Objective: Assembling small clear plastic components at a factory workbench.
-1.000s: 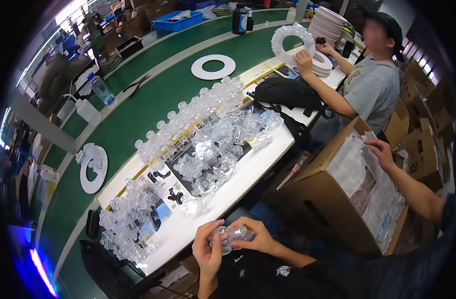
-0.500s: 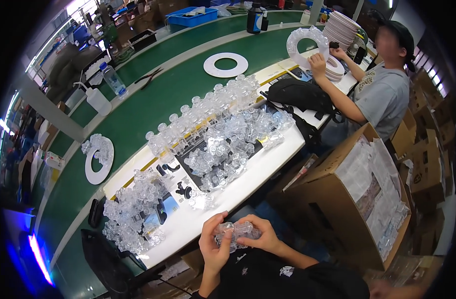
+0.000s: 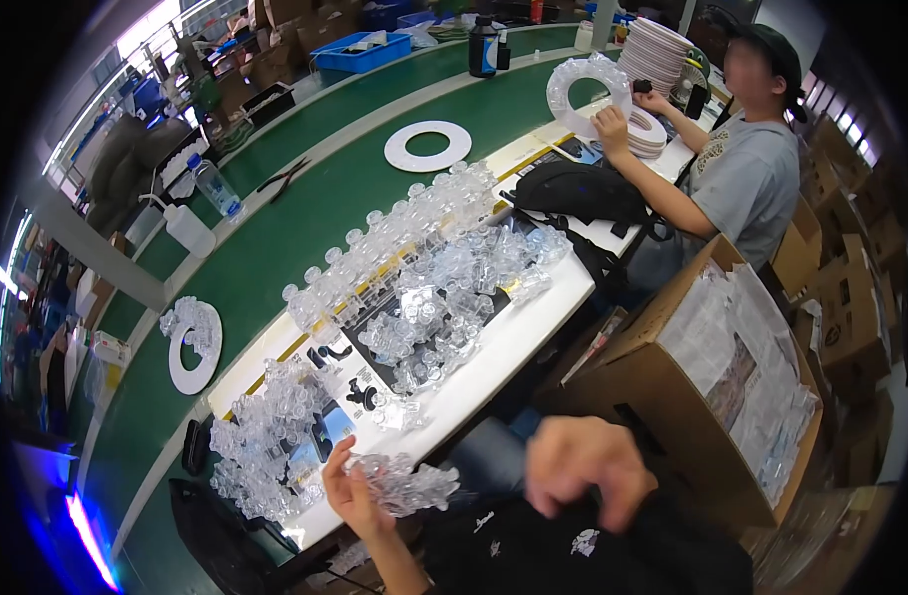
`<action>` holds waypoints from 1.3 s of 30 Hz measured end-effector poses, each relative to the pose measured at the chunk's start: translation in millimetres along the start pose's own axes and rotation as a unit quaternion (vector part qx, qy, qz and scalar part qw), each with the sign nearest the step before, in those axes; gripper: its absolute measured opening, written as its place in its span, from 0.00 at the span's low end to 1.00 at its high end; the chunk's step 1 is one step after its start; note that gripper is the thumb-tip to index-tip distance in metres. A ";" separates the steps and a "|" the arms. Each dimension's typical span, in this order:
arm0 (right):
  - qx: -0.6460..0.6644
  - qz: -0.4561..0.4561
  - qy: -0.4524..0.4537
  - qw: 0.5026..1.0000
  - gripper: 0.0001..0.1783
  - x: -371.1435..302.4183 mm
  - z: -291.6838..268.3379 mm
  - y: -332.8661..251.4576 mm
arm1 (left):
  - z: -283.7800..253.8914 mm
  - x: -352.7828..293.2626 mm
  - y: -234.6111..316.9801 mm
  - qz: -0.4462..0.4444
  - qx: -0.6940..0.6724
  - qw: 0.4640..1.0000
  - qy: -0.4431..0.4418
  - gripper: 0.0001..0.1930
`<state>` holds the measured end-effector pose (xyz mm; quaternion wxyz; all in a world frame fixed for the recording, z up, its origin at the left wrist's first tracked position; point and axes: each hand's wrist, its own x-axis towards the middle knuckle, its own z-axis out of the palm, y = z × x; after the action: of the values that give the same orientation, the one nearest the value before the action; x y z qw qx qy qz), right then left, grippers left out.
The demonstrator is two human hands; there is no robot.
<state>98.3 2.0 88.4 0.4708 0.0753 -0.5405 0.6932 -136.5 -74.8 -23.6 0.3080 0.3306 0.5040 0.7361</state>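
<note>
My left hand (image 3: 358,493), at the table's near edge, is closed round a small cluster of clear plastic parts (image 3: 414,486). Their knobbed shapes stick out to the right of my fingers. My right hand (image 3: 588,464) hangs apart from them above my lap. Motion smears its curled fingers, and no object shows in it. A loose heap of similar clear parts (image 3: 271,426) lies just beyond my left hand. Farther along the table is a bigger heap (image 3: 439,307), and behind it stands a row of clear knobbed pieces (image 3: 395,233).
An open cardboard box (image 3: 662,372) lined with paper stands to my right. White rings (image 3: 427,147) lie on the green belt, one bearing clear parts (image 3: 191,327). Across the table corner a co-worker (image 3: 741,169) holds a ring of clear parts (image 3: 585,94) near a black bag (image 3: 583,193).
My hands have parted. The left has moved left toward the near heap with the clear parts; the right has let go and moved right and up. The whole view has shifted slightly.
</note>
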 end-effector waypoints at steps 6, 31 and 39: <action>0.043 -0.107 -0.293 0.949 0.13 60.6 20.2 -49.5 | -54.1 26.6 -29.8 -0.058 -0.153 0.986 -0.038 0.16; -0.282 0.273 -0.237 0.889 0.13 11.7 -21.0 7.8 | -51.3 34.8 -41.9 -0.115 -0.196 0.974 -0.011 0.18; -0.377 0.259 -0.014 0.889 0.09 30.4 -32.6 9.0 | -49.3 34.9 -40.6 -0.111 -0.202 0.973 -0.011 0.17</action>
<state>88.4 46.3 87.8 0.2596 -0.2406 -0.7680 0.5338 -191.5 -61.6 -69.3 0.4535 0.2122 0.3753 0.7800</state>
